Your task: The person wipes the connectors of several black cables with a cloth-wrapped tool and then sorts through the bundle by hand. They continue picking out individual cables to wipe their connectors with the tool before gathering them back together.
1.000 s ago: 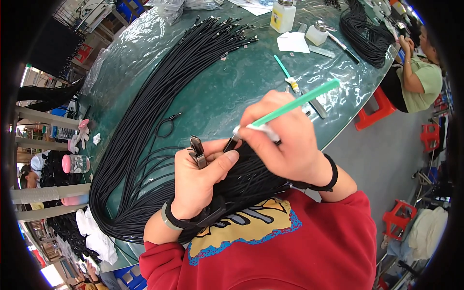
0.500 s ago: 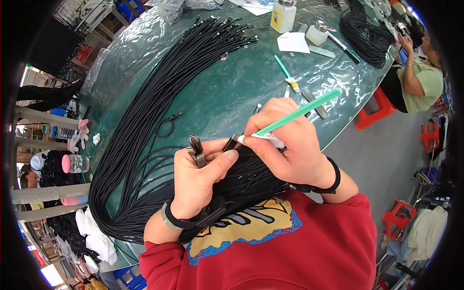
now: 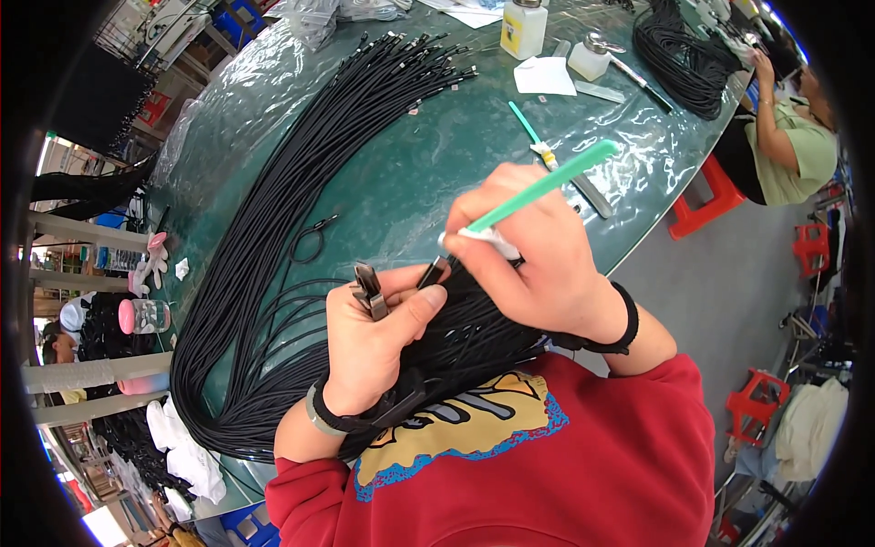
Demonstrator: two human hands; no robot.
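My left hand is closed on black cable connectors; one connector sticks up between thumb and forefinger, and a few more connectors are tucked by the other fingers. In my right hand is a green stick, its lower end wrapped in white cloth. The white tip stands just above and apart from the pinched connector. Under both hands, a thick bundle of black cables curves across the table and along my front.
A green table lies under a clear sheet. Toward its far side stand two bottles, with white paper, another green stick and coiled black cables. A person sits at right by a red stool.
My right hand has lifted up and slightly left with the green stick, so the cloth tip has come off the connector. My left hand stays nearly still.
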